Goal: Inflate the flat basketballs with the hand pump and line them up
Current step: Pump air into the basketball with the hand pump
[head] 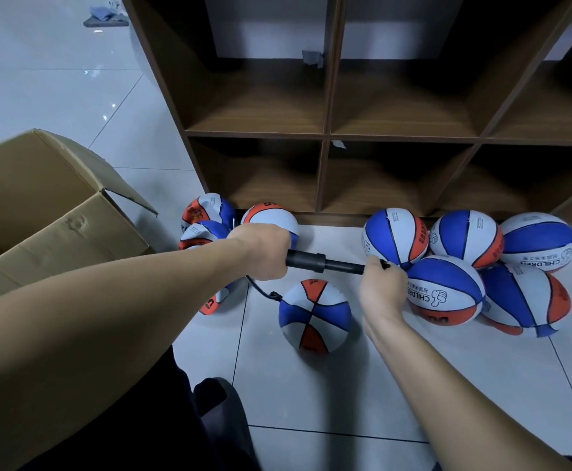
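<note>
on pale floor tiles [311, 385], basketballs [447, 294] beside shelving [328, 134].

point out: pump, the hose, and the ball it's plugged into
pump [315, 262], head view, on the black barrel's collar between the two hands.
hose [259, 288], head view, mid-curve of the thin black tube.
ball [315, 316], head view, centre where the panels meet.

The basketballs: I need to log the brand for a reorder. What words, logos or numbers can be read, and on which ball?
"CHILDREN", upside down beside a thumbs-up drawing, on the nearest right-hand ball.
"CHILDREN", upside down and partly cut off, on the far right ball.
Small characters next to both words: too small to read.
Dark print on orange panels, as on the ball being pumped: blurred, unreadable.
No numbers can be made out.
</note>
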A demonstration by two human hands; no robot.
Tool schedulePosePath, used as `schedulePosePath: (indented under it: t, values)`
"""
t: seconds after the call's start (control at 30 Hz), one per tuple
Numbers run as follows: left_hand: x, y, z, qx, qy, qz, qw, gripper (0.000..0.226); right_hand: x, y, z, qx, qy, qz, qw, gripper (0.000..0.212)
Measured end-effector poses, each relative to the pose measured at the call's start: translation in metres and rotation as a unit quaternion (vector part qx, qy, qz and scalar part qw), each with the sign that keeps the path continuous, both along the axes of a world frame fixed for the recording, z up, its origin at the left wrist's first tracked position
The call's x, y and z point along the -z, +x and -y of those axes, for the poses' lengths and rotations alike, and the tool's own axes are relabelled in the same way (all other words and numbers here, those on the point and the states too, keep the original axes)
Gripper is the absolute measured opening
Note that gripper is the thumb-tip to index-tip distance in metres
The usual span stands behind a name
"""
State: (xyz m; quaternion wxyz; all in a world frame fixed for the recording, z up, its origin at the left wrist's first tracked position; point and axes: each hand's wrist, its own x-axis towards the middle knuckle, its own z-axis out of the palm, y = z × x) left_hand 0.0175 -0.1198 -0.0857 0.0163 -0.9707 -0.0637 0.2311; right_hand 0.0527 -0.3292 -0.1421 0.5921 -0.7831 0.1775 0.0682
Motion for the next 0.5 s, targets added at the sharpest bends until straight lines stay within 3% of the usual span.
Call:
schedulePosePath:
  t: [0.17,0.5]
  values:
    - [-0.006,0.001,0.006,0.015,0.012,0.010,1.000,0.018,-0.009,-0.012,-0.013,-0.008,0.017,-0.010,1.000,0.023]
    - [-0.005,0.004,0.014,0.043,-0.004,-0.010,0.999,0.004,-0.012,-0.024,-0.027,-0.025,0.039,-0.051,0.998,0.028]
